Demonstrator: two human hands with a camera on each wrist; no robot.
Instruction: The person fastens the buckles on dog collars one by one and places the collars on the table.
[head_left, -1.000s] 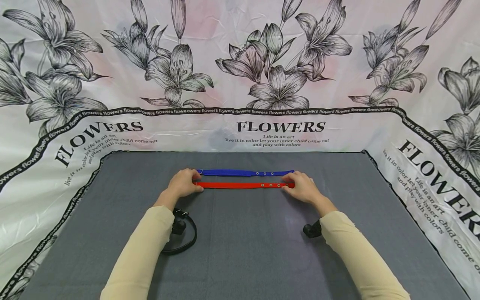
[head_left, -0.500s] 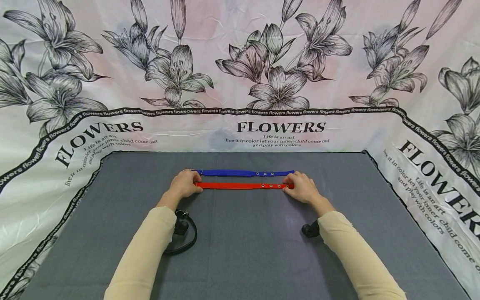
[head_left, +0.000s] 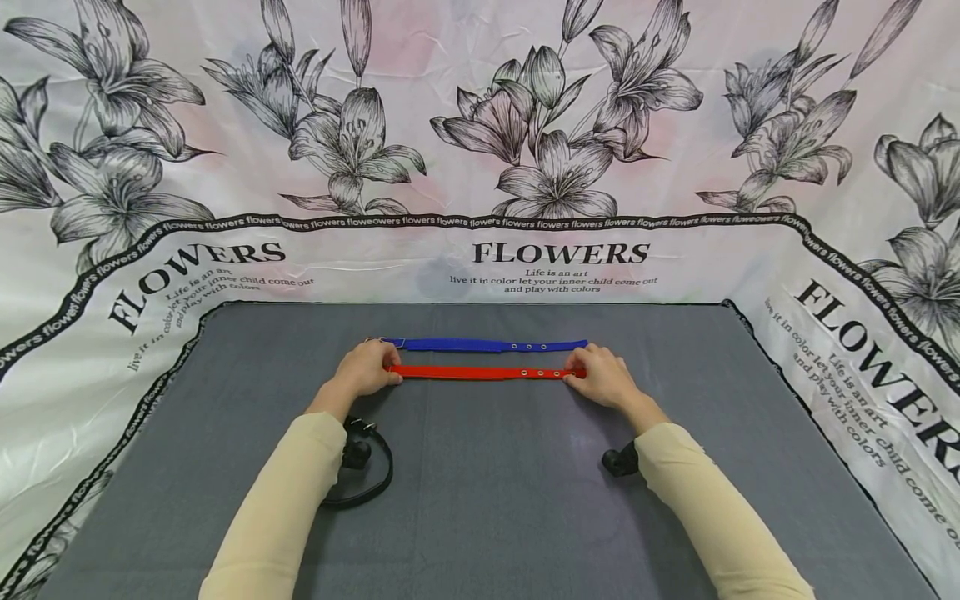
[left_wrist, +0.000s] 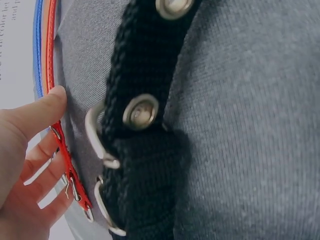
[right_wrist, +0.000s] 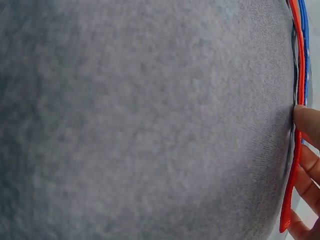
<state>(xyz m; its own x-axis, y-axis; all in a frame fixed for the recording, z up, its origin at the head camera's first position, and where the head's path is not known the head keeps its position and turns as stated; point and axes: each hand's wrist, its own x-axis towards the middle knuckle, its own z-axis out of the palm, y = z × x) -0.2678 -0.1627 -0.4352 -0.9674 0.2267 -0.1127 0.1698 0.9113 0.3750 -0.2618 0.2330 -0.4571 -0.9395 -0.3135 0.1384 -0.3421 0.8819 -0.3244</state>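
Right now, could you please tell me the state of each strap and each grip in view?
Red strap: straight, unfastened, held near both ends.
Blue strap: nearly straight, unfastened, lying beyond the red one.
Black strap: curved, seemingly buckled, partly hidden in the head view.
Left grip: pinching the red strap's buckle-end side.
Right grip: pinching near its free end.

The red strap (head_left: 457,372) sits a tiny bit closer to the near side of the counter (head_left: 495,517) than a second ago tbh, so its gap to the blue strap (head_left: 457,344) looks slightly wider, and more of the blue one's buckle end (head_left: 393,342) peeks out past the left fingers (head_left: 388,355).
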